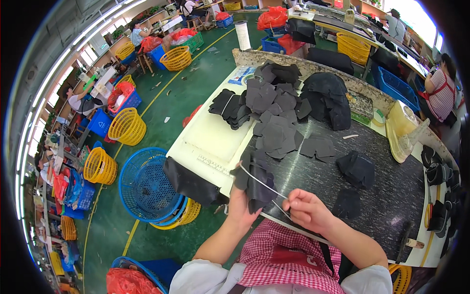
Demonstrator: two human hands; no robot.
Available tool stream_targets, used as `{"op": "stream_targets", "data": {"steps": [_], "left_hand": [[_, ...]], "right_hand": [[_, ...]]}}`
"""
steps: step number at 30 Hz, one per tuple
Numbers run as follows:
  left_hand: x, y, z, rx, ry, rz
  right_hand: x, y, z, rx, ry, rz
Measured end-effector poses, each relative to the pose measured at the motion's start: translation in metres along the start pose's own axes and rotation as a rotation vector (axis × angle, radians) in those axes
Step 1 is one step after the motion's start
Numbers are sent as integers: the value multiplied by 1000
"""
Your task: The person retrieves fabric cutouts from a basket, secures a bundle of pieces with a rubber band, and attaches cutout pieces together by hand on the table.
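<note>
Green floor [196,88] w/ yellow line runs left & far, dotted w/ yellow baskets [127,126]; co-workers sit far left & far right, one in a striped top [438,93]. Head view: near left, big blue basket [147,183] on floor beside the table. Tabletop = white board [210,139] on left, dark speckled slab [303,183] on right. Left hand [239,202] is at the table's near left edge, fingers curled round a bundle [259,188] of black pcs, held up on edge. White band [260,180] goes from the bundle to right hand [308,210], whose thumb & fingertips are pinched together on it, so it's pulled out in two strands btwn the hands. Black sheet [193,181] sticks out past the table edge, just left of left hand. Far of the hands: loose pile [274,105] of flat black pcs, overlapping; left of it a tied stack [227,107], right of it bigger dark pcs [325,95]. Few more pcs lie on slab, right side, incl. a dark stack [356,169]. Far right: tape roll [378,117] & yellowish clear tub [404,130], tilted. Near right: hammer [410,242] w/ wood handle. White spool [242,35] stands at table's far left corner.
</note>
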State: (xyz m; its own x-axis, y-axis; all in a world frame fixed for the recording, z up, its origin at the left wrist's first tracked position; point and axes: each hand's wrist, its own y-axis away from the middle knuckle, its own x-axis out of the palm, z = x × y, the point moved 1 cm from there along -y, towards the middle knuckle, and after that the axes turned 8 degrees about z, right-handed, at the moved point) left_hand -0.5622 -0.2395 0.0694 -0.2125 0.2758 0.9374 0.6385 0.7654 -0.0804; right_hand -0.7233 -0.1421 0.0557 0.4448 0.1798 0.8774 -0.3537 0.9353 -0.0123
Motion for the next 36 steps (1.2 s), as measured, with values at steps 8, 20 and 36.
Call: {"op": "stream_targets", "data": {"steps": [8, 20, 36], "left_hand": [[-25, -8, -5, 695, -1539, 76], [-2, 19, 8, -298, 16, -19], [-22, 33, -53, 238, -635, -277]], "right_hand": [[58, 4, 15, -178, 948, 174], [10, 6, 8, 20, -109, -166], [57, -11, -39, -180, 1651, 295]]}}
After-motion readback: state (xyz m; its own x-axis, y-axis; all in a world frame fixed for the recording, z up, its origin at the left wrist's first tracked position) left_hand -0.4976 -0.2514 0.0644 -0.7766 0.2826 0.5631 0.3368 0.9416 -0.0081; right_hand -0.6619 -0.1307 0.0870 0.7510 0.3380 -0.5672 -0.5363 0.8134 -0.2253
